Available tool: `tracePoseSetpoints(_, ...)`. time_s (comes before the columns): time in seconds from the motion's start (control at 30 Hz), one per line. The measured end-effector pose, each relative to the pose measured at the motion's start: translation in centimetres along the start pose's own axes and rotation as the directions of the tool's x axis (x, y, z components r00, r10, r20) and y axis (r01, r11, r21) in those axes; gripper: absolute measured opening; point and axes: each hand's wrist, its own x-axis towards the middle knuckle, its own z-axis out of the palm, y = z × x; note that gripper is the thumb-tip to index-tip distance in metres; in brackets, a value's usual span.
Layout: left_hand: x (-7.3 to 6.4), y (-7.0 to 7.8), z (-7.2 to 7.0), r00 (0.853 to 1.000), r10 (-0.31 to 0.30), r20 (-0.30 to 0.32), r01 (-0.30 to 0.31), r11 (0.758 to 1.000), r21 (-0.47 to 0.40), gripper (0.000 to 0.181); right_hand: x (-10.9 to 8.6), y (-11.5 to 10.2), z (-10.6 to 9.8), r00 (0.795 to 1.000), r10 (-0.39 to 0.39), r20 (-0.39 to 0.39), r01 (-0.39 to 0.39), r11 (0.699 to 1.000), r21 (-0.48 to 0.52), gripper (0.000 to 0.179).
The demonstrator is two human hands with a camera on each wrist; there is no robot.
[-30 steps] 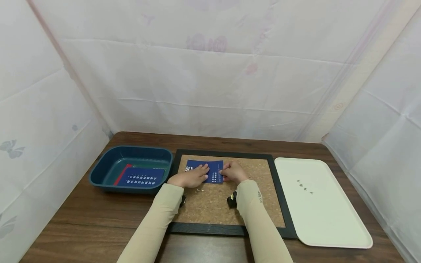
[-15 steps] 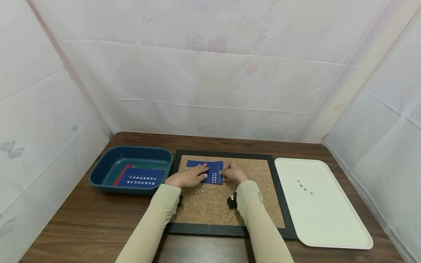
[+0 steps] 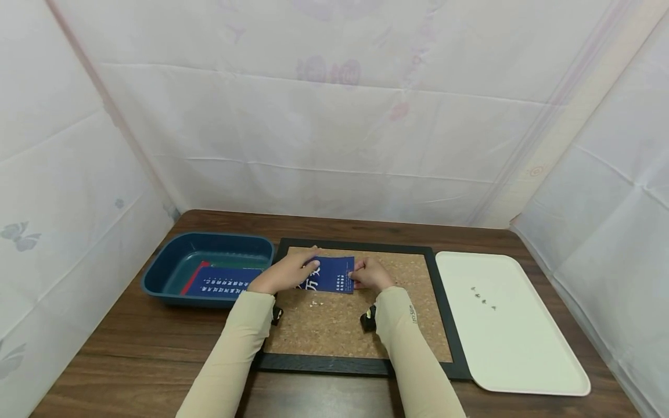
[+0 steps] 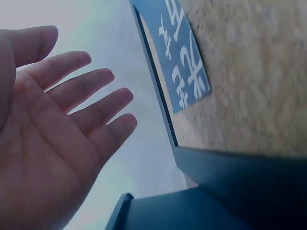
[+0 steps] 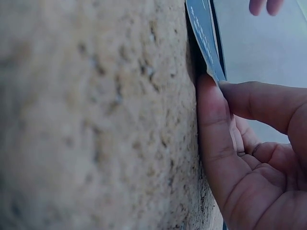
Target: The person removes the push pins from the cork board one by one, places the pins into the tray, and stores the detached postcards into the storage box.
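Note:
A blue card (image 3: 333,275) with white lettering lies over the upper part of a cork board (image 3: 334,331) framed in black. My right hand (image 3: 372,274) pinches the card's right edge; in the right wrist view, thumb and index finger (image 5: 214,103) grip its edge, which is lifted slightly off the cork. My left hand (image 3: 287,271) hovers over the card's left part, hiding some of it in the head view. Seen from the left wrist, that hand (image 4: 67,115) has its fingers spread and holds nothing, while the card's lettered end (image 4: 184,67) lies on the cork.
Left of the board stands a teal basin (image 3: 151,281) holding a blue card (image 3: 219,281) and a red one (image 3: 194,276). On the right, a white tray (image 3: 514,342) bears several tiny dark pieces (image 3: 484,300). Small pale bits (image 3: 316,303) lie on the cork.
My left hand has lifted off the card and moved left, uncovering more large white characters. The right hand has stayed at the card's right edge.

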Motion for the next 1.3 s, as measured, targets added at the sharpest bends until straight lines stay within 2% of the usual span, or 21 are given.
tracePoseSetpoints(0.17,-0.5,-0.5,-0.9,0.998,0.009,-0.061,-0.008,1.0,0.01,0.049,0.0,-0.1,0.0,1.0,0.02,0.001,-0.02,1.0,0.019,0.009)
tracePoseSetpoints(0.4,-1.4,-1.3,-2.0,0.993,-0.014,-0.117,0.01,0.999,-0.032,0.05,-0.2,-0.1,0.0,0.999,0.032,0.007,-0.032,0.999,0.041,0.009)
tracePoseSetpoints(0.63,-2.5,-2.4,-3.5,0.981,-0.02,-0.191,0.018,1.0,-0.014,0.052,-0.3,-0.2,0.0,1.0,0.028,0.005,-0.028,0.999,0.045,0.007)
tracePoseSetpoints(0.83,-3.6,-3.6,-4.8,0.968,-0.066,-0.241,0.066,0.998,-0.008,0.052,-0.5,-0.1,0.0,1.0,0.023,0.01,-0.023,0.999,0.04,0.009)
tracePoseSetpoints(1.07,-5.1,-5.1,-6.3,0.957,-0.096,-0.273,0.099,0.995,-0.003,0.054,-0.4,0.1,-0.2,1.0,0.029,0.009,-0.029,0.999,0.044,0.01)
tracePoseSetpoints(1.3,-6.6,-6.1,-7.1,0.948,-0.121,-0.293,0.126,0.992,-0.003,0.058,-0.6,-0.1,-0.3,0.999,0.033,0.004,-0.033,0.999,0.041,0.01)
